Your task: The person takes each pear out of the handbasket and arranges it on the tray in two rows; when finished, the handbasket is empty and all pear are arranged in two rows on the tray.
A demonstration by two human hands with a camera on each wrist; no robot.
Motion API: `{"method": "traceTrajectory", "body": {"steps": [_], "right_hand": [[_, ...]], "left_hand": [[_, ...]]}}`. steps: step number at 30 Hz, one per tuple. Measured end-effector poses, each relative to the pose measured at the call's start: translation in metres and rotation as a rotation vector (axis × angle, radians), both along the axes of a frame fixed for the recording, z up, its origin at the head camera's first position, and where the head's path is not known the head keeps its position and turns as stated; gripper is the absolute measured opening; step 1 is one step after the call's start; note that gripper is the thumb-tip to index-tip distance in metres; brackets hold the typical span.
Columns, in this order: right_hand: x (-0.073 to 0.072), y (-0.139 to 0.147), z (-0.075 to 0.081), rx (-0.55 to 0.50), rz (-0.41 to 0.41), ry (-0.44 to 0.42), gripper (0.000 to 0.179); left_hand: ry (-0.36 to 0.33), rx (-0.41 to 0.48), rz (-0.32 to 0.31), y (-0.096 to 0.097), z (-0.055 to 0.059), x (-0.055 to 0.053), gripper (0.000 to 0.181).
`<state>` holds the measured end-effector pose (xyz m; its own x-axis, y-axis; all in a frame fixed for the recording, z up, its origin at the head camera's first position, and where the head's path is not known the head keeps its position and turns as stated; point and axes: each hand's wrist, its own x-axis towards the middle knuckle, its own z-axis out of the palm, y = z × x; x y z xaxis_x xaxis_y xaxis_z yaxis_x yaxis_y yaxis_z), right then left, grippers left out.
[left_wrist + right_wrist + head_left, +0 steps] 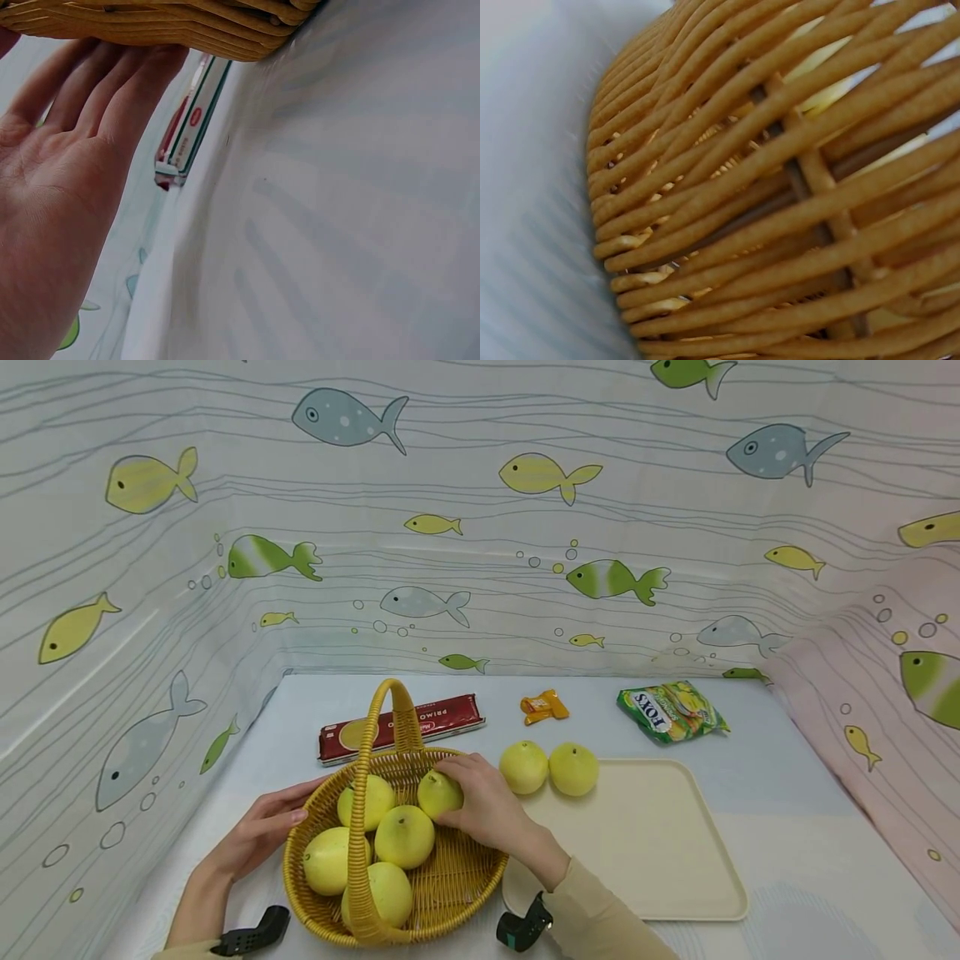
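Observation:
In the head view, a woven wicker basket (465, 881) with a tall arched handle holds several round yellow pears (405, 837). My right hand (487, 797) reaches over the basket's right rim and grips a pear (437, 793) inside, thumb on the near side and fingers over the top. On the basket's left side rests my left hand (258, 828), its fingers extended along the outer wall. The left wrist view has those straight fingers (112, 90) against the wicker. Only the basket's outer weave (780, 195) fills the right wrist view; the right hand is hidden there.
Right of the basket lies a cream tray (637, 843), with two more pears (573, 769) at its far left corner. Behind the basket is a red biscuit packet (442, 714). An orange wrapped snack (545, 707) and a green FOX'S bag (671, 712) lie farther back.

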<state>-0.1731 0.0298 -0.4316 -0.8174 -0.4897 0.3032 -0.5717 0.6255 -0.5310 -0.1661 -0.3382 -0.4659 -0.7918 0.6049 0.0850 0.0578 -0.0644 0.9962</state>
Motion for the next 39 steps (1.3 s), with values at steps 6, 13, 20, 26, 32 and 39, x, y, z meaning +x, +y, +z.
{"method": "traceTrajectory", "body": {"steps": [6,13,20,26,32,39], "right_hand": [[-0.001,0.0,-0.001,0.081,0.023,0.022,0.064],[-0.002,-0.001,-0.001,0.101,0.023,0.027,0.068],[-0.002,-0.002,-0.001,0.069,0.016,0.038,0.066],[-0.003,-0.002,0.0,0.016,0.0,0.009,0.066],[-0.002,0.0,0.002,-0.033,0.006,-0.021,0.068],[0.001,0.004,0.01,-0.082,0.012,-0.081,0.069]], "left_hand": [[-0.003,-0.009,0.008,0.001,0.001,0.0,0.052],[0.001,0.006,-0.004,0.001,0.001,-0.001,0.053],[-0.002,0.013,-0.013,-0.001,0.002,-0.003,0.053],[0.001,0.019,-0.022,-0.002,0.002,-0.005,0.053],[0.003,0.015,-0.015,-0.003,0.0,-0.005,0.053],[0.003,0.021,-0.012,-0.001,0.001,-0.002,0.052]]}}
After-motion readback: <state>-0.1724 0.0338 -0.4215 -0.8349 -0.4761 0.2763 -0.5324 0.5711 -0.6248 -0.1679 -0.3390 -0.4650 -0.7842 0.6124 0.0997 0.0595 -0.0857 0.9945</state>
